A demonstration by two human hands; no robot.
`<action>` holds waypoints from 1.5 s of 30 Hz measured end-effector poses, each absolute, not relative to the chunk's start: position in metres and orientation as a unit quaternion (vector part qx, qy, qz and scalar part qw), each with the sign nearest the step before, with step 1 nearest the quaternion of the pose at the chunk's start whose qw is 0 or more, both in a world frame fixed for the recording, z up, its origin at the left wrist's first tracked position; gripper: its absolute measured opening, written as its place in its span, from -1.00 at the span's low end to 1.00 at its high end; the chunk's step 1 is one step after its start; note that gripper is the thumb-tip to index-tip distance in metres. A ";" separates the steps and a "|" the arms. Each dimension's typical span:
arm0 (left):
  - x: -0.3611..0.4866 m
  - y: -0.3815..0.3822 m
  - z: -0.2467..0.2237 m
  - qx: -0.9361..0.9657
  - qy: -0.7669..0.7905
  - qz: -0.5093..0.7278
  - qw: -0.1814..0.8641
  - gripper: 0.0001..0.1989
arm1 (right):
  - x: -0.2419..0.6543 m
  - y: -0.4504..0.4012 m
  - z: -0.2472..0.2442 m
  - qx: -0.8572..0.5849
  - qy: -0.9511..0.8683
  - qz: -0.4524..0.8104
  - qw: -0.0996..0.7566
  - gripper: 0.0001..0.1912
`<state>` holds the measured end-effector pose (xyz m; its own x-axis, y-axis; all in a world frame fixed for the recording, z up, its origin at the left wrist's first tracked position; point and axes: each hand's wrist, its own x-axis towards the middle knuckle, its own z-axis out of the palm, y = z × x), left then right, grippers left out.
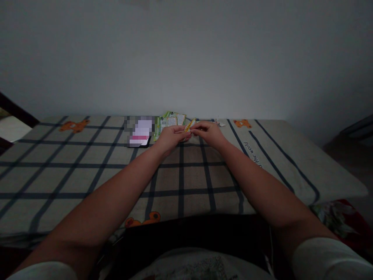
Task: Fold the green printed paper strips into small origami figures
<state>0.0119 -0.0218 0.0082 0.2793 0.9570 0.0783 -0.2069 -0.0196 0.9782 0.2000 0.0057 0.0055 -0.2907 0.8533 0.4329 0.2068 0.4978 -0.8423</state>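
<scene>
Between my two hands, over the far side of the table, is a small yellow and white packet (190,125) with dark marks along it. My left hand (171,137) grips its lower left part, thumb on top. With thumb and fingertips, my right hand (208,131) pinches the packet from the right. Just behind my left hand lie green and white printed packets (168,122), partly covered by that hand. What the small packet contains cannot be seen.
A phone (142,130) with a lit screen, partly blurred out, lies left of the packets. A crumpled white scrap (220,123) is behind my right hand. The checked tablecloth (96,163) covers the table, which meets a plain wall (186,58) at the back.
</scene>
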 end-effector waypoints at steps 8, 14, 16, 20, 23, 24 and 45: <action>0.014 -0.022 0.013 0.487 0.351 0.517 0.610 -0.60 | 0.190 0.002 0.003 -0.379 -0.589 0.492 0.517 -0.52; 0.015 -0.024 0.014 0.495 0.357 0.507 0.608 -0.63 | 0.192 0.002 0.004 -0.395 -0.582 0.509 0.496 -0.64; 0.015 -0.024 0.014 0.499 0.358 0.504 0.608 -0.61 | 0.191 0.001 0.004 -0.398 -0.577 0.508 0.500 -0.67; 0.015 -0.025 0.014 0.500 0.361 0.504 0.604 -0.58 | 0.189 0.001 0.003 -0.408 -0.565 0.508 0.506 -0.67; 0.016 -0.025 0.013 0.497 0.367 0.510 0.599 -0.58 | 0.188 0.000 0.004 -0.412 -0.560 0.512 0.505 -0.67; 0.016 -0.025 0.013 0.496 0.368 0.512 0.597 -0.59 | 0.188 0.000 0.004 -0.412 -0.560 0.512 0.505 -0.66; 0.010 -0.019 0.007 0.515 0.393 0.460 0.608 -0.69 | 0.187 0.004 0.003 -0.415 -0.564 0.472 0.536 -0.61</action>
<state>0.0101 -0.0186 0.0068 0.2690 0.9631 -0.0046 -0.1548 0.0480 0.9868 0.1869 0.0038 0.0030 -0.0823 0.9737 0.2126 -0.0379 0.2101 -0.9769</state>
